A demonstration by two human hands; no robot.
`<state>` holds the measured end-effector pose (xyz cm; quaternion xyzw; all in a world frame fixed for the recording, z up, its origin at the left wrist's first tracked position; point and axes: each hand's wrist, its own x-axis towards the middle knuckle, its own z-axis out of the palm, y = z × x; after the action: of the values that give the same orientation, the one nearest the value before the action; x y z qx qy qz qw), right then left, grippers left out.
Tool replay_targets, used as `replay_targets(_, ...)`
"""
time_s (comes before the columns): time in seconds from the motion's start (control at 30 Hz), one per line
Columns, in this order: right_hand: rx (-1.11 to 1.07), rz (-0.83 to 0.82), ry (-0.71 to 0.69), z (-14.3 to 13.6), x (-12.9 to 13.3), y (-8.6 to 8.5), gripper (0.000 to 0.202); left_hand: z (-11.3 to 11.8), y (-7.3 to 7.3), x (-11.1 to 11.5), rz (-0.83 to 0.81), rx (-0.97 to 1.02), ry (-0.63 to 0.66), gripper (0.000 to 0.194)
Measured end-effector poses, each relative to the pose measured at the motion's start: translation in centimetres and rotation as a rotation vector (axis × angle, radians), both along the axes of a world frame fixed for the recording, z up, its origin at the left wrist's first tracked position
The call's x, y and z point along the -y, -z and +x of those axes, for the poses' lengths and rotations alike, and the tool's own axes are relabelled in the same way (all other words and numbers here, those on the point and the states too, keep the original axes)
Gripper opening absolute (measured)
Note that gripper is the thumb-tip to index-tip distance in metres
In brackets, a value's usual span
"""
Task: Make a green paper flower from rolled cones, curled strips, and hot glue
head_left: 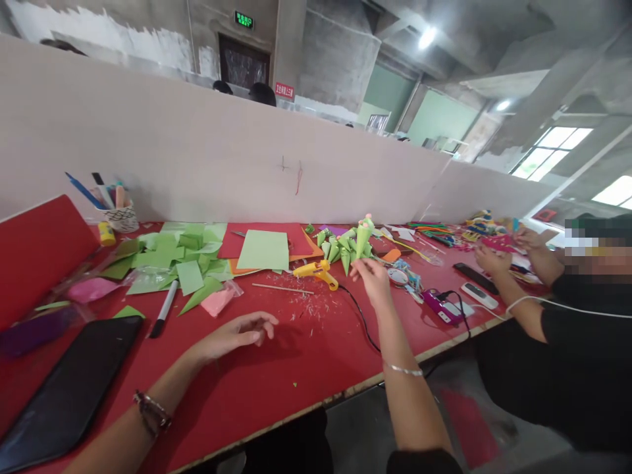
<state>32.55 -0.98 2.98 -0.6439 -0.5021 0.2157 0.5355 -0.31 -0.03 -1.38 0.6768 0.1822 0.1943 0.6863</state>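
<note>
The left hand (pixel 251 329) hovers empty, fingers loosely curled, over the red surface (pixel 296 355). The right hand (pixel 371 276) bends its fingers near the light-green paper cones (pixel 340 247) — whether it grips anything, I cannot tell. A yellow plastic glue gun (pixel 316 270) lies left of them — a far green sign (pixel 243 20) reads "EXIT".

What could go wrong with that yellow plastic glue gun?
The yellow plastic glue gun might be hot, though I can't see if it's on; the right hand is close, so fingers could get burned. Its thin black cord runs past the right arm, which might snag it and tug the gun. The right hand could also squash the green paper cones near it.
</note>
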Motion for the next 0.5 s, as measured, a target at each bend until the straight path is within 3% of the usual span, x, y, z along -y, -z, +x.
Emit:
replay_targets(0.2, 0.136, -0.338, -0.009, 3.0, -5.9, 3.3, 0.026, -0.1, 0.2, -0.1, -0.021, 0.015, 0.013, 0.043)
replay_targets(0.33, 0.252, -0.501, 0.001, 3.7, -6.8, 5.6, 0.027, -0.1, 0.2, -0.1, -0.029, 0.032, 0.033, 0.041)
replay_targets(0.5, 0.374, -0.540, 0.005, 4.5, -7.4, 6.4, 0.027, 0.0, 0.2, 0.0, -0.037, 0.030, 0.041, 0.040)
